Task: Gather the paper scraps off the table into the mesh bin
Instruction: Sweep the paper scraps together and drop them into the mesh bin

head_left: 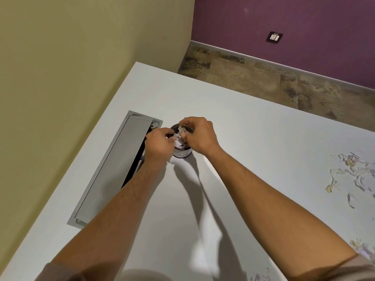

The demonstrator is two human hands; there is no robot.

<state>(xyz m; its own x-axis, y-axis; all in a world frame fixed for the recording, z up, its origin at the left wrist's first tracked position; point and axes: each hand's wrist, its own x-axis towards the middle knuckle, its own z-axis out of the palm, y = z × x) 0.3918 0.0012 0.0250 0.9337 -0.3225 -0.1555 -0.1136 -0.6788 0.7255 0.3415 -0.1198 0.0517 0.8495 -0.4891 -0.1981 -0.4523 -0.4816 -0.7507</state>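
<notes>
Head view: both hands meet over the small mesh bin (182,153) on the white worktop (243,138). The left hand (159,144) and right hand (199,136) have fingers (183,135) curled, pinching crumpled paper scraps (178,138) at the bin's mouth. More scraps (353,173) lie well apart, far right on the worktop.

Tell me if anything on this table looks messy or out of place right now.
Yes. Torn paper scraps lie scattered on the white table at the right edge, with more near the bottom right, well apart from the mesh bin. The cable hatch lid also sits ajar.
</notes>
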